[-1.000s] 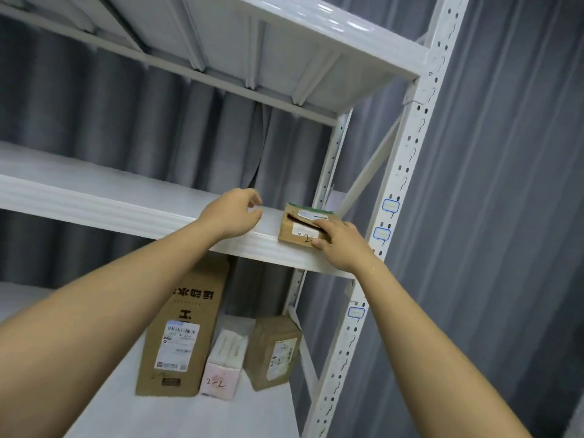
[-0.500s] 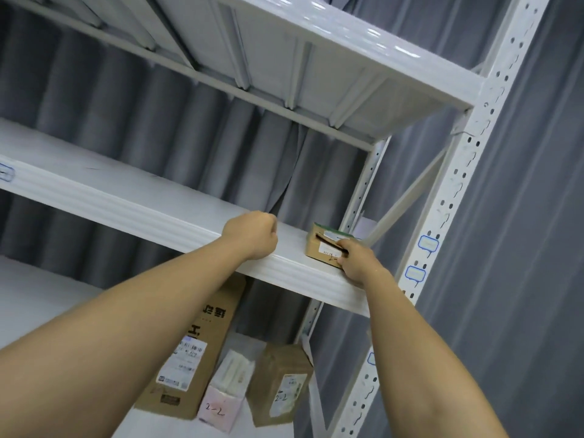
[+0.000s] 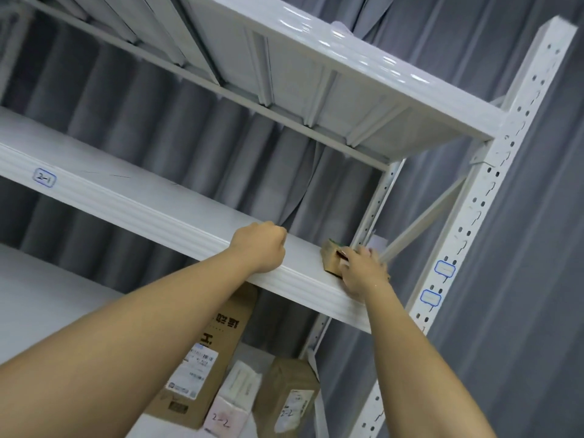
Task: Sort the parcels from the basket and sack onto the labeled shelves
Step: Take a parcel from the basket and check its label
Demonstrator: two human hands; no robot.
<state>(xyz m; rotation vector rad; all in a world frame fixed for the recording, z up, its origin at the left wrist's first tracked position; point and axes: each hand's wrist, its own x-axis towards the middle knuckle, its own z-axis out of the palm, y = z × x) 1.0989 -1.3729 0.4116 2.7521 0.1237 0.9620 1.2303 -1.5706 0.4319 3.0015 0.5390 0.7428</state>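
A small brown cardboard parcel (image 3: 330, 257) with a green top edge lies at the right end of the white shelf (image 3: 142, 207), whose front edge bears the label 2-1 (image 3: 45, 178). My right hand (image 3: 363, 273) reaches up over the shelf's edge. Its fingers are curled over the parcel's front and top, hiding most of it. To the left of the parcel, and apart from it, my left hand (image 3: 259, 248) rests on the shelf as a loose fist with nothing in it.
On the shelf below stand a tall brown box (image 3: 205, 358), a pink-white parcel (image 3: 230, 403) marked 2-2 and a smaller brown box (image 3: 287, 396). A perforated white post (image 3: 474, 216) with blue labels stands at the right. Another shelf (image 3: 316, 74) hangs overhead, and a grey curtain is behind.
The view has tilted up and left, bringing the 2-1 label into sight. My right hand has slid the parcel deeper onto the shelf. My left hand has closed into a fist.
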